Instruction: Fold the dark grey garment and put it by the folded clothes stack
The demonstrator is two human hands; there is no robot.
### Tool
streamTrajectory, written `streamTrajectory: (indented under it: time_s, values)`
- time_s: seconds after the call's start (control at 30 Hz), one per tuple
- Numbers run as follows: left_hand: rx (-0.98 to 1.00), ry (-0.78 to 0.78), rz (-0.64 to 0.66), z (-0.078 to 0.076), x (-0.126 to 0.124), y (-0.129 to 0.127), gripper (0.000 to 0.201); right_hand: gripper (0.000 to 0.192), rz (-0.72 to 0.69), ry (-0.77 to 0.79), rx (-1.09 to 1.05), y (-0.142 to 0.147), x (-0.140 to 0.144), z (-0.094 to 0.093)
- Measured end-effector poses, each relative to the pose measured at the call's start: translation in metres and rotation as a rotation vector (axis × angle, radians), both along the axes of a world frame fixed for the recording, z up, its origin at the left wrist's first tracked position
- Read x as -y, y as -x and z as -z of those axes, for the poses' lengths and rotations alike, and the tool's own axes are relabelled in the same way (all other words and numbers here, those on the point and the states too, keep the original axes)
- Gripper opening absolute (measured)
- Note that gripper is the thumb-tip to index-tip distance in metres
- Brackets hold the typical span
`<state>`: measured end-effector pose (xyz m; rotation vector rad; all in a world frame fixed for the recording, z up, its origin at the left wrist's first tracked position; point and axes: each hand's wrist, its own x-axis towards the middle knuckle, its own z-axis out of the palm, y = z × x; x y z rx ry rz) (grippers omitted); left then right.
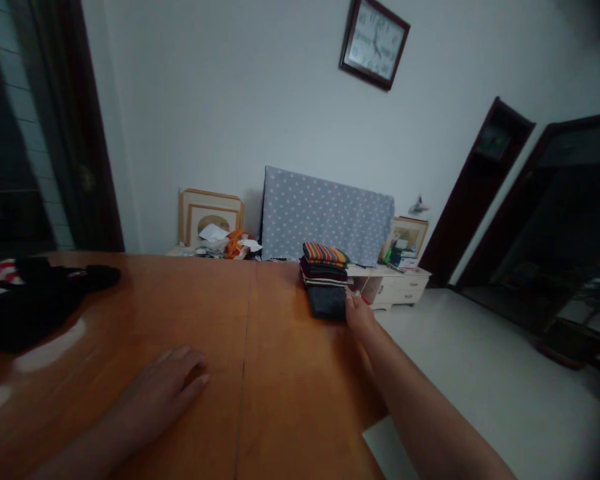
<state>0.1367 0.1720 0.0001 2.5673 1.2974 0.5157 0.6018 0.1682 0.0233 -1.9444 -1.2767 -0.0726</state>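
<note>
A stack of folded clothes sits at the far right edge of the wooden table, with an orange, striped piece on top. Against its near side is a dark folded garment. My right hand reaches out and grips the right edge of that garment; part of the fingers is hidden. My left hand hovers over or rests on the table at the left, holding nothing, fingers loosely bent and thumb apart. Black clothing with a red and white patterned part lies unfolded at the far left.
A pale flat piece lies by the table's right edge, under my right forearm. Beyond the table stand a white cabinet, a dotted grey cloth cover and framed pictures. A potted plant stands on the floor at right.
</note>
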Motion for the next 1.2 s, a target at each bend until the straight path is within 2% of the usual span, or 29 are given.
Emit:
streamTrajectory:
  time_s: [0.13, 0.23, 0.3, 0.4, 0.5, 0.6, 0.7, 0.77, 0.8, 0.87, 0.97, 1.1, 1.2]
  values:
    - [0.003, -0.024, 0.028, 0.001, -0.002, 0.002, 0.032, 0.048, -0.084, -0.116, -0.185, 0.058, -0.005, -0.002]
    - [0.001, -0.037, 0.033, 0.002, -0.002, 0.003, 0.029, 0.042, -0.266, -0.232, -0.588, 0.115, -0.002, 0.003]
    - [-0.003, -0.038, 0.024, 0.001, 0.003, 0.004, 0.026, 0.039, -0.347, -0.185, -0.900, 0.155, 0.006, 0.005]
    - [-0.001, -0.047, 0.003, -0.004, 0.014, 0.005, 0.023, 0.032, -0.418, -0.101, -1.223, 0.206, 0.025, 0.007]
    - [0.013, -0.043, -0.027, -0.010, 0.023, 0.007, 0.022, 0.028, -0.490, -0.078, -1.423, 0.244, 0.038, 0.008]
    - [0.013, -0.043, -0.028, -0.012, 0.027, 0.010, 0.026, 0.023, -0.491, -0.069, -1.520, 0.272, 0.040, 0.014]
    - [-0.010, -0.036, -0.015, -0.010, 0.028, 0.012, 0.030, 0.026, -0.409, -0.056, -1.370, 0.285, 0.039, 0.028]
    - [-0.038, -0.038, 0.002, -0.008, 0.027, 0.014, 0.033, 0.030, -0.327, -0.027, -1.104, 0.284, 0.038, 0.038]
    - [-0.045, -0.042, 0.020, -0.006, 0.026, 0.014, 0.034, 0.034, -0.334, 0.023, -0.943, 0.282, 0.038, 0.042]
    - [-0.065, -0.047, 0.019, -0.004, 0.024, 0.015, 0.035, 0.039, -0.416, 0.113, -0.685, 0.275, 0.039, 0.047]
    - [-0.086, -0.063, 0.024, -0.001, 0.021, 0.015, 0.037, 0.037, -0.539, 0.154, -0.456, 0.272, 0.044, 0.044]
    - [-0.102, -0.089, 0.032, 0.002, 0.019, 0.014, 0.038, 0.035, -0.658, 0.174, -0.319, 0.280, 0.051, 0.036]
    - [-0.091, -0.090, 0.035, 0.004, 0.018, 0.014, 0.039, 0.036, -0.720, 0.195, -0.266, 0.283, 0.052, 0.037]
